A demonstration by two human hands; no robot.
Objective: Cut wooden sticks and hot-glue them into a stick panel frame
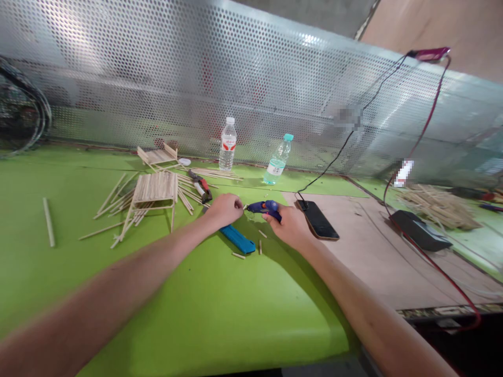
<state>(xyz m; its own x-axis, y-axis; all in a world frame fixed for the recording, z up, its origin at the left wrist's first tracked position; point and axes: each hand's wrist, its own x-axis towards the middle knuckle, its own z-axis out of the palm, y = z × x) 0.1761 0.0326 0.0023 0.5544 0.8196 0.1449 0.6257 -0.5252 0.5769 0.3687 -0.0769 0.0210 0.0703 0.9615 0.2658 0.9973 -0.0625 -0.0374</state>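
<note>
My right hand (293, 225) is wrapped round a dark blue glue gun (259, 207), its nozzle pointing left. Close to that nozzle, my left hand (223, 212) is closed in a pinch on a small pale piece of stick (245, 207), mostly hidden by the fingers. A blue utility knife (239, 241) lies just below my left hand. Short cut stick pieces (238, 256) are scattered around the knife. To the left stands a small table-like frame of glued sticks (156, 188), with loose sticks (118, 201) under and beside it.
Behind are a second stick structure (159, 156), pruning shears (201, 187), a clear bottle (228, 146) and a green-capped bottle (278, 162). On the right lie a phone (320, 220), a black case (420, 230) and a stick pile (436, 204). Perforated metal (275, 78) walls the back.
</note>
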